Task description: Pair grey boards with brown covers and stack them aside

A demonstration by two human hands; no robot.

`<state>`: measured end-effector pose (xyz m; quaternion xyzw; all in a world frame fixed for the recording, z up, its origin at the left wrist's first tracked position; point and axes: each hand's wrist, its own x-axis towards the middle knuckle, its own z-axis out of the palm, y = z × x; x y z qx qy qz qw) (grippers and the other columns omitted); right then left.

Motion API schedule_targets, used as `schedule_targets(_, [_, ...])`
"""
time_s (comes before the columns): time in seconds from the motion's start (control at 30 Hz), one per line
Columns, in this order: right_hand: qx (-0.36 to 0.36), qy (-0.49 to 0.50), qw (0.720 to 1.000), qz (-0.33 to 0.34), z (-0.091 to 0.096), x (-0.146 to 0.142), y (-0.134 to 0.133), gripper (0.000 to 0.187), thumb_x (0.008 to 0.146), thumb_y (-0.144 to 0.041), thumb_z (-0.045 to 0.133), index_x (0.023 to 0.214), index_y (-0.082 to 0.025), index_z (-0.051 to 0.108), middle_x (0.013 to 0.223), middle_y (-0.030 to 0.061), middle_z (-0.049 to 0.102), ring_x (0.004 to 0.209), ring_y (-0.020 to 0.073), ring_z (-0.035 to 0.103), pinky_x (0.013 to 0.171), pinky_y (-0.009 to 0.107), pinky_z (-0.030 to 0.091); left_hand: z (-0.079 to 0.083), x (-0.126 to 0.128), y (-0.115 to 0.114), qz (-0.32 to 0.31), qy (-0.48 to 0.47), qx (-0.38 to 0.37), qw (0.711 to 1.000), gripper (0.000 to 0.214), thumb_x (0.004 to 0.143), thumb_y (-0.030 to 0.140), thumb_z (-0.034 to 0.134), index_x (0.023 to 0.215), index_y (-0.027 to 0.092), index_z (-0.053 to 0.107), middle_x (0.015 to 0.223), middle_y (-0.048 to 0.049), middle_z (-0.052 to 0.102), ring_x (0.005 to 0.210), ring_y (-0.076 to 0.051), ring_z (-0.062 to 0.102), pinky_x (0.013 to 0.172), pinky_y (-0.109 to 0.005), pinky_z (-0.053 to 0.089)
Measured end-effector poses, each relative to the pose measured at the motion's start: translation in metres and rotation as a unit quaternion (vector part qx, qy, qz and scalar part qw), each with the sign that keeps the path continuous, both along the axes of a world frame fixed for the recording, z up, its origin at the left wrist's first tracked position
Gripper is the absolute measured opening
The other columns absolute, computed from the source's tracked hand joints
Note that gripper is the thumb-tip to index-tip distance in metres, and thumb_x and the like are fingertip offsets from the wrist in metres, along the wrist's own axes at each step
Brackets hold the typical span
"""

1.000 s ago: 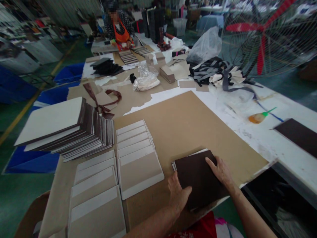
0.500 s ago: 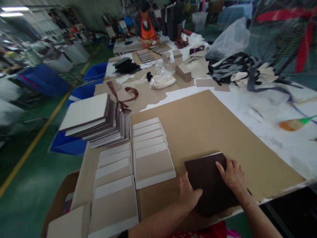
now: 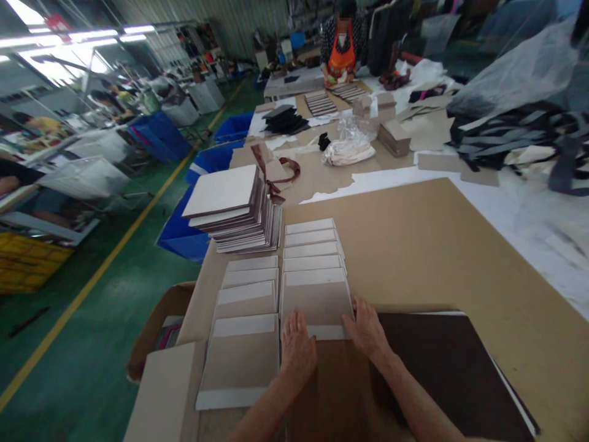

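Observation:
Two overlapping rows of flat beige panels with white strips lie in front of me. My left hand [image 3: 298, 347] rests at the lower left corner of the front beige panel [image 3: 317, 301] in the right row, fingers stretched out over it. At that panel's lower right corner is my right hand [image 3: 367, 326], fingers extended along the edge and thumb apart. To the right of my right forearm a dark brown panel [image 3: 442, 362] lies flat, with a pale edge showing beneath it. Beside my left hand is the front panel of the left row [image 3: 243, 353].
A tall stack of white-topped panels [image 3: 225, 190] stands behind the left row. Blue bins [image 3: 184, 227] and a cardboard box [image 3: 161, 319] flank the table's left edge. Farther back are brown straps [image 3: 288, 175], plastic-wrapped material [image 3: 347, 150] and a person in an orange apron [image 3: 342, 52].
Both hands have left the dark brown panel and moved left to the front beige panel of the right row. The camera view has swung left.

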<state>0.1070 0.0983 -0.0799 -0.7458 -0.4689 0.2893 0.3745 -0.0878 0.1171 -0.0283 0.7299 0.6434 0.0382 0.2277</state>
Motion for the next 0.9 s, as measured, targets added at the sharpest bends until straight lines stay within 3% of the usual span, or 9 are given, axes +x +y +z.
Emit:
schedule_targets(0.2, [-0.098, 0.114, 0.987, -0.063, -0.003, 0.002, 0.003, 0.035, 0.091, -0.04, 0.064, 0.111, -0.013, 0.056, 0.092, 0.005, 0.058, 0.079, 0.0195, 0.059, 0.076, 0.039, 0.051, -0.005, -0.002, -0.005, -0.008, -0.003, 0.032, 0.999, 0.061, 0.081, 0.015, 0.045, 0.141, 0.007, 0.035, 0.149, -0.0182, 0.035, 0.14, -0.029, 0.027, 0.114, -0.045, 0.023])
schedule_targets(0.4, [-0.07, 0.294, 0.952, -0.046, 0.021, -0.011, 0.019, 0.029, 0.094, -0.039, 0.062, 0.103, -0.012, 0.062, 0.093, 0.0046, 0.063, 0.084, 0.0206, 0.062, 0.078, 0.037, 0.053, -0.005, -0.01, -0.007, -0.017, -0.017, 0.082, 0.996, 0.059, 0.083, 0.022, 0.049, 0.139, 0.01, 0.033, 0.146, -0.0188, 0.036, 0.139, -0.03, 0.027, 0.113, -0.049, 0.026])
schedule_targets(0.47, [-0.051, 0.35, 0.933, -0.06, 0.034, -0.001, 0.009, 0.036, 0.092, -0.045, 0.061, 0.107, -0.012, 0.062, 0.095, 0.0062, 0.065, 0.085, 0.0214, 0.063, 0.078, 0.038, 0.054, 0.003, -0.009, -0.01, -0.012, -0.034, 0.114, 0.993, 0.062, 0.087, 0.028, 0.049, 0.142, 0.009, 0.027, 0.149, -0.0215, 0.029, 0.142, -0.031, 0.021, 0.114, -0.053, 0.022])
schedule_targets(0.57, [-0.042, 0.396, 0.911, -0.105, 0.056, 0.041, -0.036, 0.053, 0.079, -0.057, 0.069, 0.108, -0.014, 0.063, 0.098, 0.0089, 0.068, 0.084, 0.0247, 0.065, 0.074, 0.037, 0.055, 0.018, -0.003, -0.019, -0.022, -0.128, 0.146, 0.981, 0.067, 0.089, 0.034, 0.05, 0.145, 0.013, 0.02, 0.153, -0.0201, 0.019, 0.144, -0.031, 0.014, 0.115, -0.053, 0.019])
schedule_targets(0.6, [-0.048, 0.401, 0.906, -0.125, 0.062, 0.059, -0.058, 0.057, 0.074, -0.06, 0.071, 0.107, -0.015, 0.063, 0.098, 0.0091, 0.069, 0.083, 0.0265, 0.065, 0.072, 0.036, 0.056, 0.023, 0.001, -0.023, -0.032, -0.182, 0.119, 0.976, 0.067, 0.089, 0.034, 0.05, 0.146, 0.015, 0.019, 0.153, -0.0188, 0.021, 0.143, -0.03, 0.018, 0.114, -0.052, 0.021])
schedule_targets(0.67, [-0.068, 0.405, 0.897, -0.163, 0.073, 0.095, -0.103, 0.058, 0.069, -0.061, 0.073, 0.105, -0.017, 0.064, 0.097, 0.0087, 0.069, 0.081, 0.0283, 0.066, 0.069, 0.037, 0.056, 0.03, 0.014, -0.034, -0.055, -0.303, -0.02, 0.951, 0.067, 0.089, 0.032, 0.05, 0.147, 0.017, 0.019, 0.149, -0.0172, 0.032, 0.137, -0.028, 0.033, 0.111, -0.047, 0.031])
schedule_targets(0.77, [-0.117, 0.385, 0.891, -0.21, 0.075, 0.135, -0.158, 0.057, 0.064, -0.059, 0.077, 0.099, -0.016, 0.066, 0.087, 0.0109, 0.07, 0.069, 0.0312, 0.066, 0.057, 0.039, 0.055, 0.034, 0.04, -0.052, -0.095, -0.419, -0.273, 0.861, 0.068, 0.083, 0.027, 0.054, 0.145, 0.019, 0.027, 0.141, -0.0148, 0.046, 0.117, -0.025, 0.053, 0.096, -0.039, 0.047])
schedule_targets(0.83, [-0.137, 0.359, 0.894, -0.229, 0.068, 0.151, -0.178, 0.059, 0.064, -0.059, 0.074, 0.103, -0.015, 0.066, 0.085, 0.0119, 0.07, 0.069, 0.0331, 0.066, 0.057, 0.041, 0.055, 0.032, 0.057, -0.061, -0.112, -0.422, -0.348, 0.83, 0.068, 0.077, 0.022, 0.059, 0.142, 0.019, 0.037, 0.139, -0.013, 0.048, 0.111, -0.025, 0.056, 0.088, -0.036, 0.05])
schedule_targets(0.9, [-0.143, 0.316, 0.906, -0.242, 0.058, 0.159, -0.187, 0.063, 0.064, -0.059, 0.071, 0.109, -0.015, 0.065, 0.089, 0.0114, 0.07, 0.076, 0.034, 0.067, 0.063, 0.043, 0.056, 0.029, 0.071, -0.066, -0.105, -0.4, -0.374, 0.83, 0.069, 0.071, 0.019, 0.063, 0.137, 0.019, 0.044, 0.137, -0.0116, 0.049, 0.109, -0.025, 0.056, 0.083, -0.033, 0.051])
